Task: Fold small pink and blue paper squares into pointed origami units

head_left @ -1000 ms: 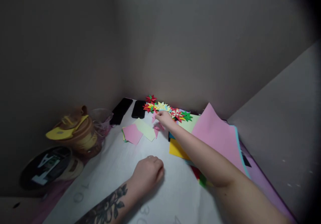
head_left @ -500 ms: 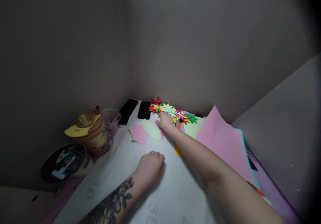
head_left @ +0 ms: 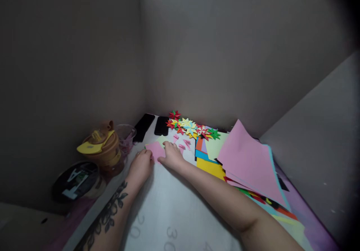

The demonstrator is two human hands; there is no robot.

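A small pink paper square (head_left: pixel 155 150) lies on the white table surface, on top of a light green piece (head_left: pixel 161 139). My left hand (head_left: pixel 140 165) has its fingers closed at the square's left edge. Over the right side of the same square, my right hand (head_left: pixel 172 155) rests with thumb and forefinger apart, touching the paper. Just beyond my right hand lie several small folded pink paper pieces (head_left: pixel 186 143). Colourful folded paper stars (head_left: pixel 189 126) sit in a cluster by the wall.
Two black phones (head_left: pixel 144 127) lie at the back left. Along the left edge stand a clear plastic cup (head_left: pixel 125 133), a brown and yellow lidded cup (head_left: pixel 99 146) and a black-lidded tub (head_left: pixel 77 181). Large pink sheets (head_left: pixel 250 161) and other coloured paper (head_left: pixel 210 168) cover the right side.
My right hand has come back from beside the stars to the pink square, uncovering the small folded pieces. My left hand has moved forward and left onto the square.
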